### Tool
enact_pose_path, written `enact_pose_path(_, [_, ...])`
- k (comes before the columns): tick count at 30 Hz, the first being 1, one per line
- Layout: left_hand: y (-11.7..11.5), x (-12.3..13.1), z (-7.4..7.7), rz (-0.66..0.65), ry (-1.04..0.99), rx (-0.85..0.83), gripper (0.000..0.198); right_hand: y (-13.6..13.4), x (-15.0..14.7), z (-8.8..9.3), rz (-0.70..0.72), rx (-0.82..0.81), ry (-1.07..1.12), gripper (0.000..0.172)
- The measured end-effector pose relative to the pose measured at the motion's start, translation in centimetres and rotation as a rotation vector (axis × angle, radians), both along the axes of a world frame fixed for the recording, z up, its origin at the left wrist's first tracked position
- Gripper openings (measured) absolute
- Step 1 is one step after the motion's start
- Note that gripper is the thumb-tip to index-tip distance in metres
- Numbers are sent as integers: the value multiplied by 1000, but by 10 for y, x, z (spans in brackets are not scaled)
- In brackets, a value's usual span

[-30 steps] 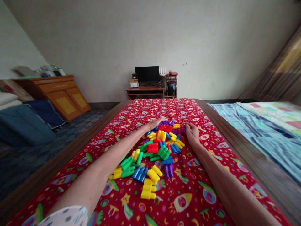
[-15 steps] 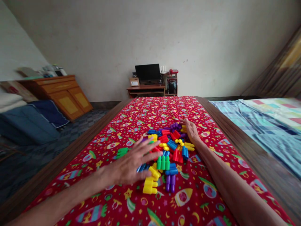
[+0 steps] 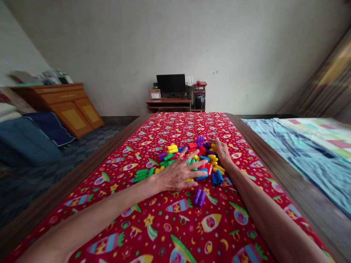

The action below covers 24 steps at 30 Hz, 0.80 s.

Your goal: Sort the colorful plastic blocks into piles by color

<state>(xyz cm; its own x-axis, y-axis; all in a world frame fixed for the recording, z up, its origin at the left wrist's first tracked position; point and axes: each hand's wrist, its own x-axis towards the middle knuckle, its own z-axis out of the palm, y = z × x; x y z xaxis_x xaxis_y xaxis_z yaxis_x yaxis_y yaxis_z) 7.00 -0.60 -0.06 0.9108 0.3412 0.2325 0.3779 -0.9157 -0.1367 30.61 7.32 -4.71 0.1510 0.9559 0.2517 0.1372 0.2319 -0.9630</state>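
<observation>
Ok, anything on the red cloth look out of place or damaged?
No damage shows. On the red cloth, the nearest purple block lies apart from the loose pile, closer to the camera than the left hand, so it looks stray.

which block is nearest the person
The purple block on the near side of the left hand; every other visible block lies farther back.

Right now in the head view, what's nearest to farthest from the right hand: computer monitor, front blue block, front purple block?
1. Front blue block, by the right hand.
2. Front purple block, farther left.
3. Computer monitor, far back.
</observation>
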Motion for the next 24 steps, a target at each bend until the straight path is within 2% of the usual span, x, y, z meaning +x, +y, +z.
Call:
enact_pose_path(2, [-14, -26, 3, 123, -74, 3, 47, 0, 1, 0, -1, 1, -8, 83])
enact_pose_path(4, [-32, -64, -3, 332, -194, 4, 47, 1, 1, -1, -8, 11, -29, 82])
enact_pose_path(8, [-60, -141, -41, 740, -329, -74, 55, 4, -2, -3, -33, 4, -40, 81])
enact_pose_path(10, [-64, -157, -59, 760, -324, -163, 63, 5, -3, -4, -41, 5, -46, 80])
enact_pose_path(12, [-61, -152, -70, 668, -314, -220, 85, 5, -4, -4, -37, 17, -58, 79])
enact_pose_path(14, [-49, -130, -72, 565, -317, -249, 106, 5, -4, -4, -26, 18, -64, 79])
enact_pose_path(15, [-41, -116, -71, 532, -328, -253, 110, 4, -3, -3, -25, 15, -63, 79])
enact_pose_path(18, [-8, -76, -63, 484, -366, -262, 115, 3, -3, -2, -29, 6, -70, 80])
enact_pose_path(20, [15, -59, -59, 465, -366, -287, 118, 2, -3, -1, -24, 3, -66, 81])
enact_pose_path(22, [35, -52, -54, 444, -375, -296, 121, 1, -3, 1, -20, -1, -54, 81])
enact_pose_path(24, [51, -52, -46, 453, -443, -282, 110, 0, -3, 2, -29, 2, -57, 81])
